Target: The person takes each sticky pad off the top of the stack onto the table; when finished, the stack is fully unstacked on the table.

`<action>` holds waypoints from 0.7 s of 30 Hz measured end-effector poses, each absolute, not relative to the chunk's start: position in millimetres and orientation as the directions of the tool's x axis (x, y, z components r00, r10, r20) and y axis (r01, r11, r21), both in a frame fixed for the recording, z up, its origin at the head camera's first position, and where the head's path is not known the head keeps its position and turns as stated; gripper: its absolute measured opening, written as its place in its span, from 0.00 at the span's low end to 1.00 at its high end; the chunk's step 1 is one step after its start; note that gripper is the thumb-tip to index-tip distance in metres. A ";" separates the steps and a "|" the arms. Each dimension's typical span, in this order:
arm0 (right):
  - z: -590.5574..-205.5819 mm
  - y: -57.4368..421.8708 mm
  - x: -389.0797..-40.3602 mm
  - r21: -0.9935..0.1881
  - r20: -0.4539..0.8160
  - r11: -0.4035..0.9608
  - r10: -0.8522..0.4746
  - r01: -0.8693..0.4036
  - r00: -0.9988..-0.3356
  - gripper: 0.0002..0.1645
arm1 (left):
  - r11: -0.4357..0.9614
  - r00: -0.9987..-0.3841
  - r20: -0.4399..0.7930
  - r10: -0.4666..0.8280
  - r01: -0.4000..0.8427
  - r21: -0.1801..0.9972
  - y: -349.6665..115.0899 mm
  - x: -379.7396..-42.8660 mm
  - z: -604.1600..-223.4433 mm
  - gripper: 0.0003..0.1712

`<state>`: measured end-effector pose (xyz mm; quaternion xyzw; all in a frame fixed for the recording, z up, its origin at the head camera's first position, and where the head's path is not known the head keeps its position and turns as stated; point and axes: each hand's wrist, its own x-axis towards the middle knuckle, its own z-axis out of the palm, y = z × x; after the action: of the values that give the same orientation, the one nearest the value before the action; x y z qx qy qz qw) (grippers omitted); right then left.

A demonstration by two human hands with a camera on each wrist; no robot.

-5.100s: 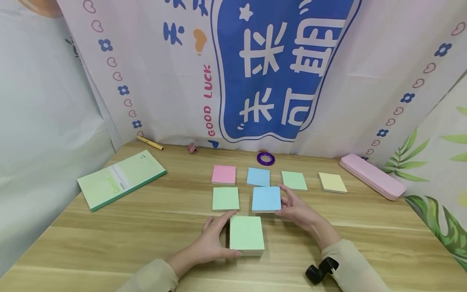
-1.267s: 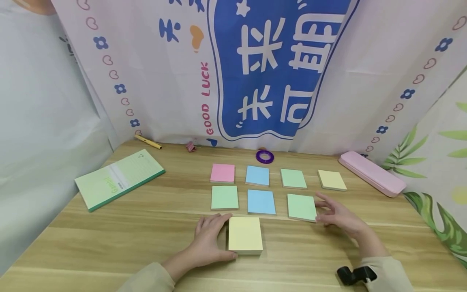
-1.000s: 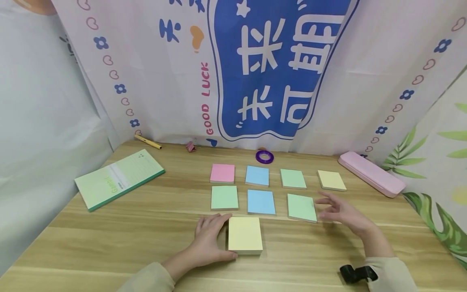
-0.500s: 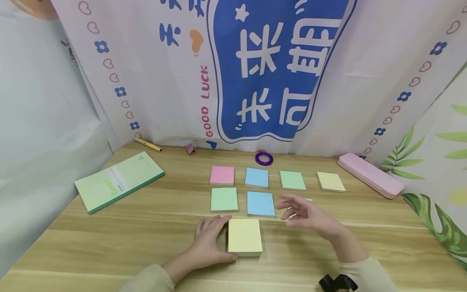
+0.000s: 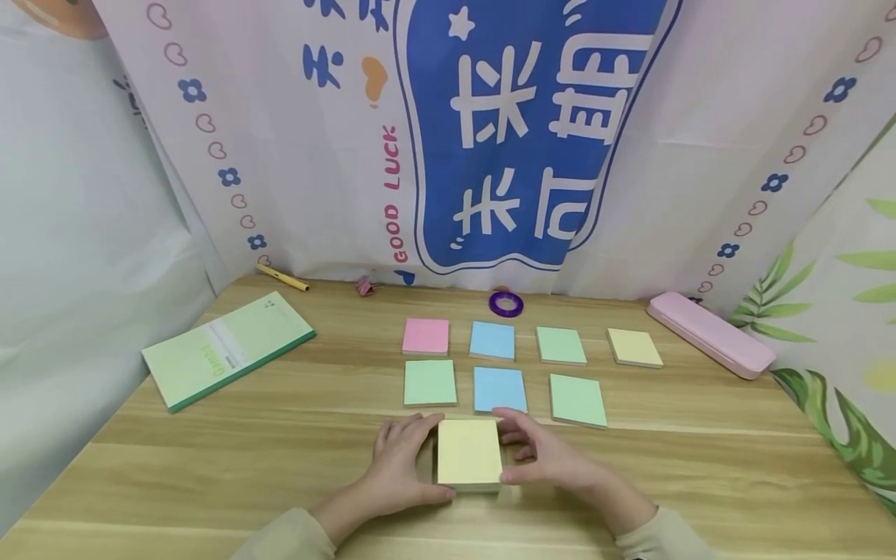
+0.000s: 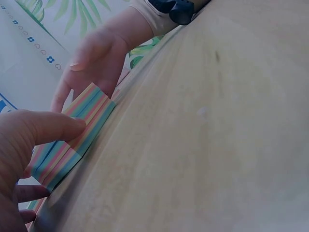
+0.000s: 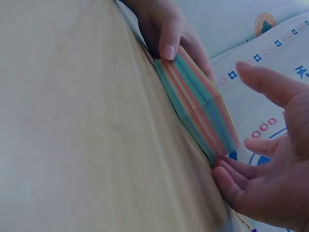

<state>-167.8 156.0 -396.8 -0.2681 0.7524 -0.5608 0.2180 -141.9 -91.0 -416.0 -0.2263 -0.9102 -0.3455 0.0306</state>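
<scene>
In the head view a thick stack of sticky notes [image 5: 469, 451], yellow on top, lies near the front middle of the table. Its sides show pink, blue, green and yellow layers in both wrist views. My left hand [image 5: 400, 470] grips it from the left, thumb on the near side and fingers on the far side. My right hand [image 5: 546, 455] is at its right side with fingers spread around it; in the right wrist view the thumb stands apart from the stack. Just beyond lie a green pad [image 5: 430, 382], a blue pad [image 5: 499, 389] and another green pad [image 5: 577, 400].
Behind them is a row of pink [image 5: 425, 336], blue [image 5: 492, 340], green [image 5: 561, 344] and yellow [image 5: 634, 347] pads. Around these lie a notebook [image 5: 231, 350], a pen [image 5: 283, 278], a binder clip [image 5: 365, 285], purple tape [image 5: 505, 303] and a pink case [image 5: 710, 334]. A printed cloth hangs behind.
My right hand laid down the blue pad, then a green pad at the front row's right end, let go and moved left to the stack. The stack's top went from green to yellow.
</scene>
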 end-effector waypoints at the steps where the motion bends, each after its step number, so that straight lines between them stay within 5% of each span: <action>1: -398.4 154.5 -167.2 -0.953 -0.021 0.243 -0.646 -0.180 -0.763 0.49 | 0.658 -0.896 0.214 0.389 0.433 0.616 -91.2 -141.9 -416.0 0.53; 8: -403.6 146.5 -158.7 -0.880 -0.022 0.383 -0.623 -0.281 -0.782 0.54 | 0.662 -0.901 0.199 0.386 0.421 0.620 -91.3 -140.4 -415.2 0.53; 21: -410.2 143.4 -160.7 -0.852 0.028 0.407 -0.593 -0.330 -0.805 0.53 | 0.673 -0.899 0.211 0.384 0.429 0.603 -90.8 -141.2 -414.5 0.53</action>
<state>-160.7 143.4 -410.2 -0.2790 0.8270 -0.4674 0.1407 -141.2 -90.8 -414.5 -0.2224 -0.9139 -0.3379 0.0333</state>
